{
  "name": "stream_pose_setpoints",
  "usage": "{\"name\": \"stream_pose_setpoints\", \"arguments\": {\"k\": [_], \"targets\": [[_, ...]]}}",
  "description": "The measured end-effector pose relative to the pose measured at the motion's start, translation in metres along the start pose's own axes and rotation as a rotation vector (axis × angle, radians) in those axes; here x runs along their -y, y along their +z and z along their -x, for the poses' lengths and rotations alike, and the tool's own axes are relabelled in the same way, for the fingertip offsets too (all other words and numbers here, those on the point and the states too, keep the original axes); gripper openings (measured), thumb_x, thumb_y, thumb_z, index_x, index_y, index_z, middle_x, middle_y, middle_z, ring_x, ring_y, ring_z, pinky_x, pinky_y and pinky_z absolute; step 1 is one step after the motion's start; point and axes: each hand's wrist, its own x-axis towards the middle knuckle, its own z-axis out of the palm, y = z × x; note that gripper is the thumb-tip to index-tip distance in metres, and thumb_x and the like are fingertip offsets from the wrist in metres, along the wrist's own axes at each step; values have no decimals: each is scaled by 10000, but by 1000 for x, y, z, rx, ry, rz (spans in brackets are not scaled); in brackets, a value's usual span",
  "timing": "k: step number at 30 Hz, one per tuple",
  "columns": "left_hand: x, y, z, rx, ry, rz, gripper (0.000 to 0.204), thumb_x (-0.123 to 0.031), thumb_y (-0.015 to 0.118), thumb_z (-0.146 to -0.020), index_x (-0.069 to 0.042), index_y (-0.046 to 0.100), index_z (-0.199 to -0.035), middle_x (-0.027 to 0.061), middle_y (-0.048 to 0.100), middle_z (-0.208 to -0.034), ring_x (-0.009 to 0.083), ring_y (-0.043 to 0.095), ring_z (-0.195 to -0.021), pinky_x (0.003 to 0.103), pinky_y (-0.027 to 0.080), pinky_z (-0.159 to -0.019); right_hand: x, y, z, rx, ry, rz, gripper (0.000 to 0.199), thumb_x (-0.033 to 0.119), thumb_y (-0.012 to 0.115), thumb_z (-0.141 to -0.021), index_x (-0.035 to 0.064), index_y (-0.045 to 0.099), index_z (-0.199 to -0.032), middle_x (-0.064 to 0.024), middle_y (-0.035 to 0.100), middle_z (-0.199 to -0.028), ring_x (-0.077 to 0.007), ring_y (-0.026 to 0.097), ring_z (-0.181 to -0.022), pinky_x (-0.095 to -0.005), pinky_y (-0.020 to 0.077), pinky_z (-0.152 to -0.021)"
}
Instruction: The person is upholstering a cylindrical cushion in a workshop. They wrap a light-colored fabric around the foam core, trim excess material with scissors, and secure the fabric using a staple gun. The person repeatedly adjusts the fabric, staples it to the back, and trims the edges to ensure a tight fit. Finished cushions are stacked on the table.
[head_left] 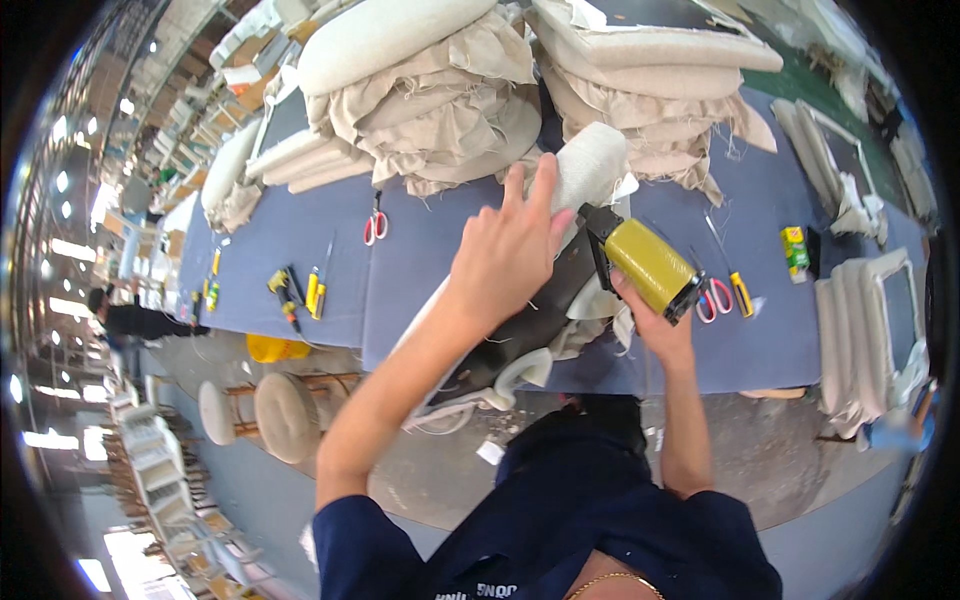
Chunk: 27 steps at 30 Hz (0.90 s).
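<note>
My right hand (652, 325) is wrapped around a yellow and black staple gun (655, 265), its black nose pointing up and left at a beige upholstered piece. That piece, a dark-backed chair panel (515, 335), lies slantwise across the table's near edge, with loose beige fabric along its sides. Over its upper left part reaches my left hand (505, 250), index and middle fingers stretched out and thumb apart. The hand covers part of the panel, so whether it touches the fabric is hard to tell. Nothing shows held in it.
Stacks of beige cushions (440, 110) and panels (650, 80) fill the table's far side. Red-handled scissors (375, 228), a second pair (714, 300), a yellow screwdriver (741, 294) and another tool (284, 298) lie on the blue tabletop (330, 220). Round stools (288, 415) stand at left.
</note>
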Motion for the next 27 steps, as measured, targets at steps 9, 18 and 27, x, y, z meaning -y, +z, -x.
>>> {"name": "stream_pose_setpoints", "arguments": {"k": [9,18,27], "targets": [[-14,-11,7,100,73,-13,756,-115,649,-951,-140,251,-1593,261,500,-1380,479,672,-791,513,562,-689,2,-5,11,132,186,-148,332,277,841,-846,76,754,-1095,-77,751,-1054,-270,628,-966,-375,452,-923],[-24,-20,14,162,157,19,1004,25,713,-790,-151,179,-1622,284,420,-1441,467,669,-844,501,553,-743,-8,-6,34,86,-194,190,265,260,809,-854,111,764,-1068,-60,757,-983,-266,612,-882,-376,424,-840],[-12,-20,16,199,294,129,1054,-50,769,-792,-122,136,-1631,258,318,-1585,422,659,-1063,463,542,-905,-3,-1,50,38,-153,120,270,234,805,-887,47,739,-1070,-51,740,-910,-175,634,-747,-318,444,-700]]}}
